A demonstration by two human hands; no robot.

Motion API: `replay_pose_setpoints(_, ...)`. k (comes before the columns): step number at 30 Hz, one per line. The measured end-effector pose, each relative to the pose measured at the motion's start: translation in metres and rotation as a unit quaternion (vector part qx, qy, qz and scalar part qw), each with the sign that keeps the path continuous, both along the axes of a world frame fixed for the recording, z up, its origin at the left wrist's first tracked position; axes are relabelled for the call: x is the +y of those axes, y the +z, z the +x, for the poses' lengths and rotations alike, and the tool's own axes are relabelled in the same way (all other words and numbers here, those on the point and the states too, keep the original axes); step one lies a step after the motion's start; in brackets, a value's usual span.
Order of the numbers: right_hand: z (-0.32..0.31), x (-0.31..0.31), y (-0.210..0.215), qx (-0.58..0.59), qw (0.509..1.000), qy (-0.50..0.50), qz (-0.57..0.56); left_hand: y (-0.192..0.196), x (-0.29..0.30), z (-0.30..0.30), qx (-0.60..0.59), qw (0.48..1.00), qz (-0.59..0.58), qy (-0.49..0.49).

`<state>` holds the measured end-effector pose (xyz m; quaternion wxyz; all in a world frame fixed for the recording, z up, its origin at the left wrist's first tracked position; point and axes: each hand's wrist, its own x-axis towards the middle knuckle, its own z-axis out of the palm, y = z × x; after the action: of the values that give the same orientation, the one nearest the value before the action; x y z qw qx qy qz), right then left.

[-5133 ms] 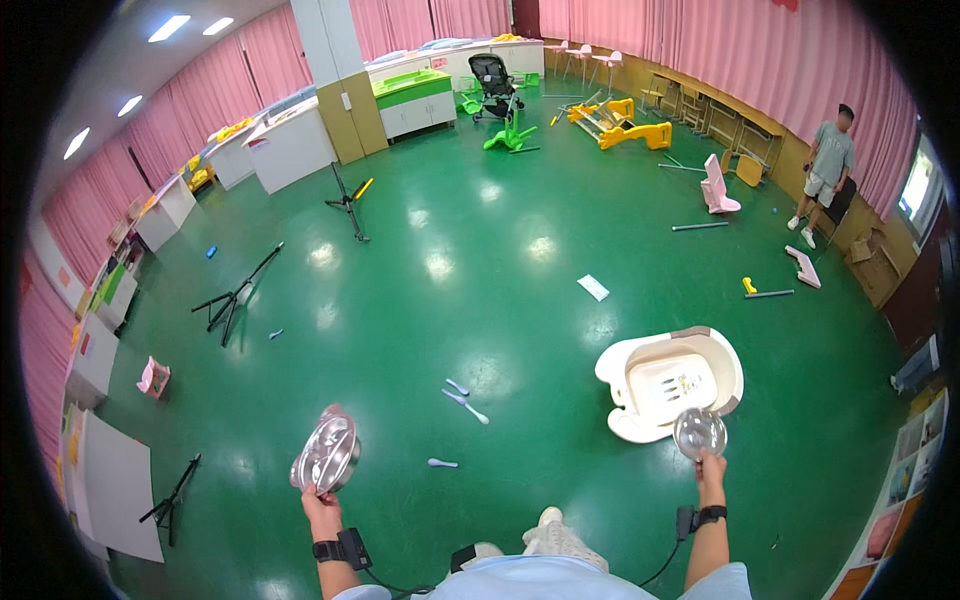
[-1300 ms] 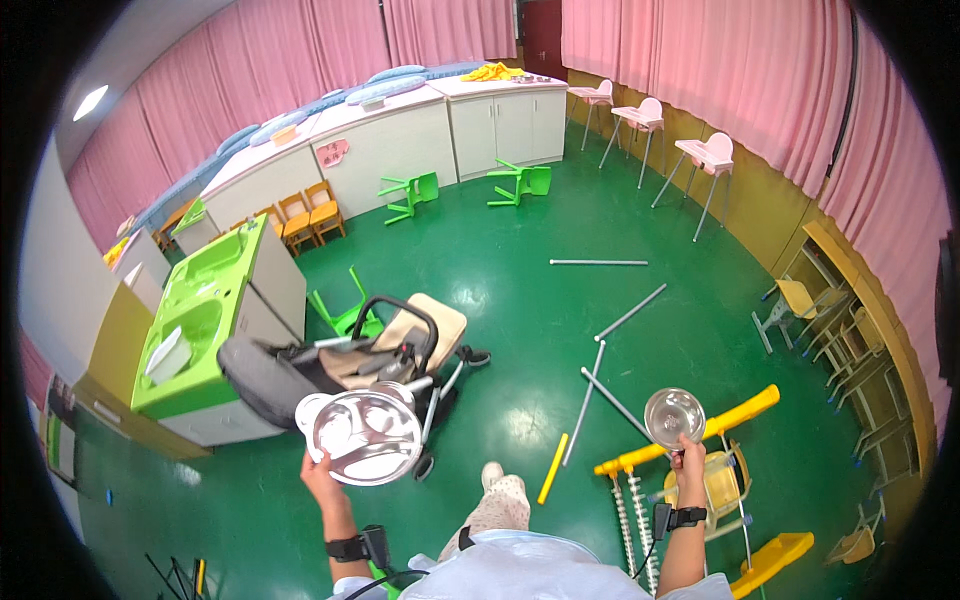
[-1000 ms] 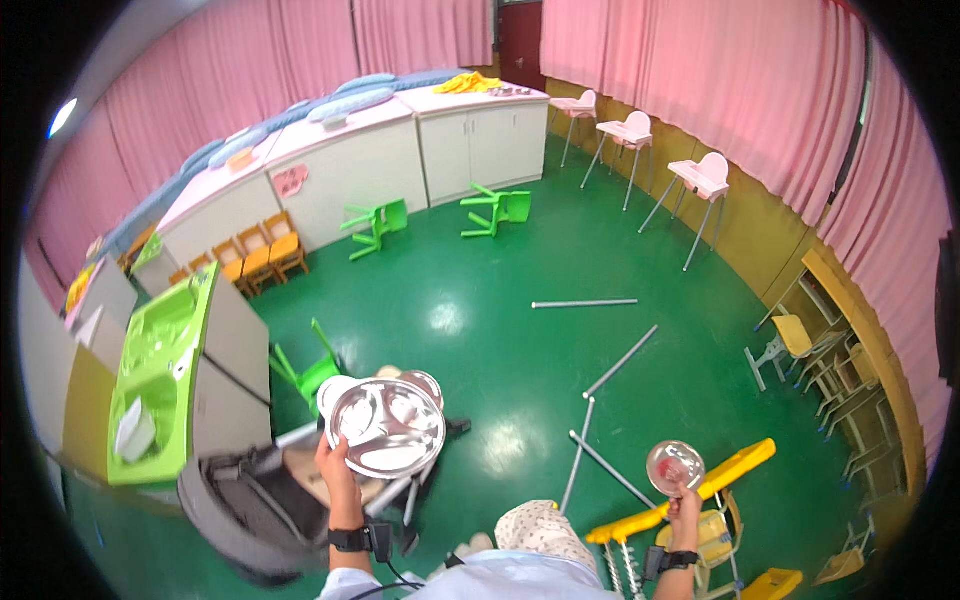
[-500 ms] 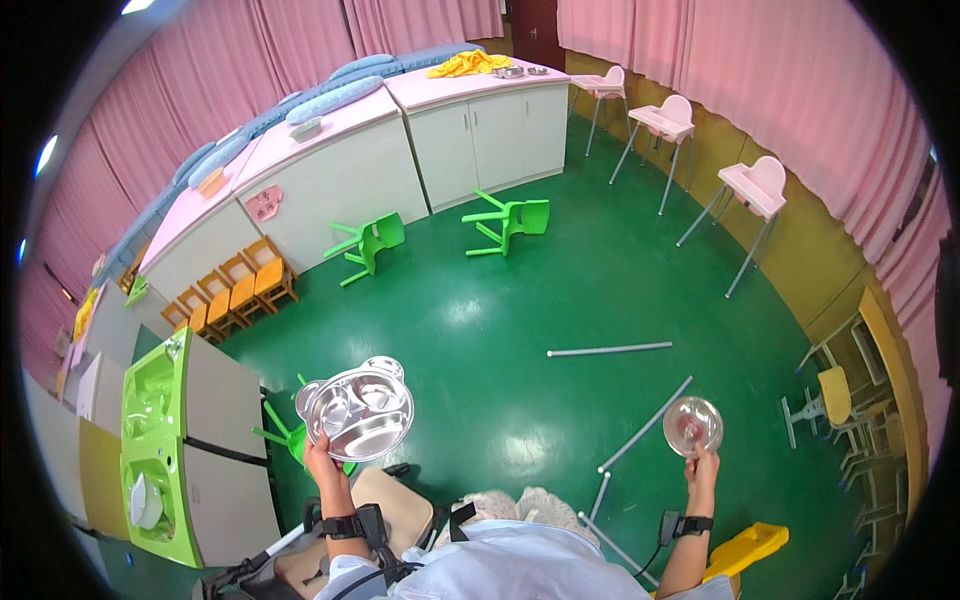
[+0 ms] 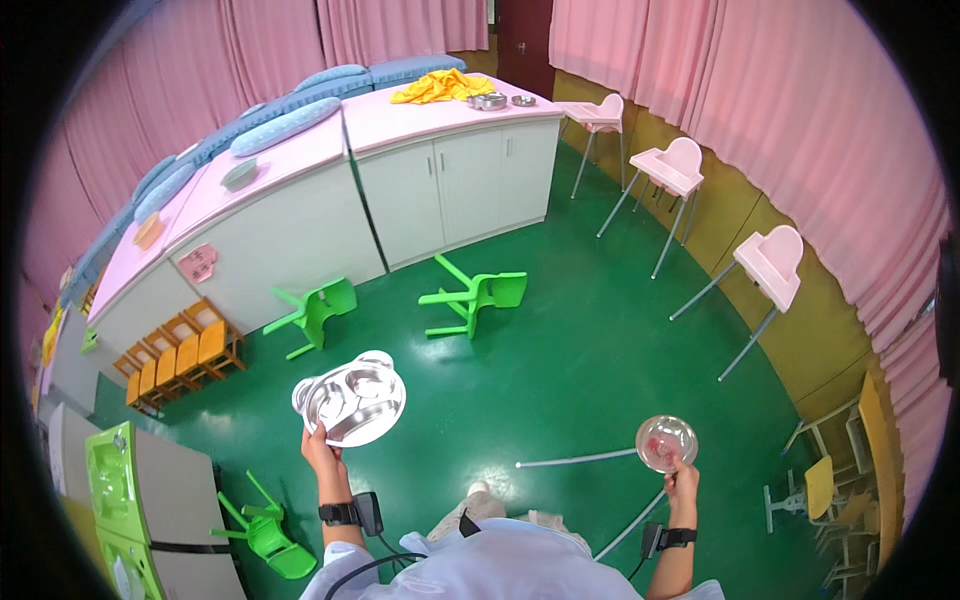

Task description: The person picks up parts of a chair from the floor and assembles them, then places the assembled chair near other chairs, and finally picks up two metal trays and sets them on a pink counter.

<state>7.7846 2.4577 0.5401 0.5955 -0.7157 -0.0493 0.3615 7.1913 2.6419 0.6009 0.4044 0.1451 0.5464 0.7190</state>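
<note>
My left hand (image 5: 323, 455) is closed on the lower rim of a bear-shaped divided plate (image 5: 375, 422), shiny steel with two ears and several compartments. The plate is held up in front of me, tilted so its inside shows. On the right, my right hand (image 5: 682, 482) grips the near edge of a small round shiny bowl (image 5: 662, 438), with a reddish patch visible in its middle. Both dishes are in the air above the green floor, well apart from each other.
Green chairs (image 5: 500, 290) lie tipped on the floor ahead and to the left. Grey poles (image 5: 575, 460) lie near my feet. Ahead stands a long pink-topped cabinet (image 5: 385, 122) bearing steel dishes (image 5: 488, 101) and yellow cloth (image 5: 440, 86). Pink high chairs (image 5: 772, 265) line the right wall.
The cabinet, green chairs and poles now appear nearer, as I have moved forward. Both hands keep hold of their dishes; the bowl sits slightly further left in view.
</note>
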Motion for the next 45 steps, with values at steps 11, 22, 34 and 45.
replay_pose_setpoints(11,0.162,0.241,-0.006,-0.181,0.982,-0.045,-0.010,0.010,0.370,0.236,-0.079,0.988,0.071,-0.113)
replay_pose_setpoints(22,0.366,0.664,0.081,-0.115,0.987,0.041,0.107,0.041,0.588,0.337,-0.103,0.995,0.001,0.013)
replay_pose_setpoints(34,0.393,1.091,0.085,-0.160,0.969,0.152,0.111,0.104,0.940,0.406,-0.050,0.990,0.091,0.098)
replay_pose_setpoints(45,0.338,1.435,0.187,-0.020,0.942,0.260,0.213,0.180,1.241,0.484,0.044,0.994,0.090,0.034)
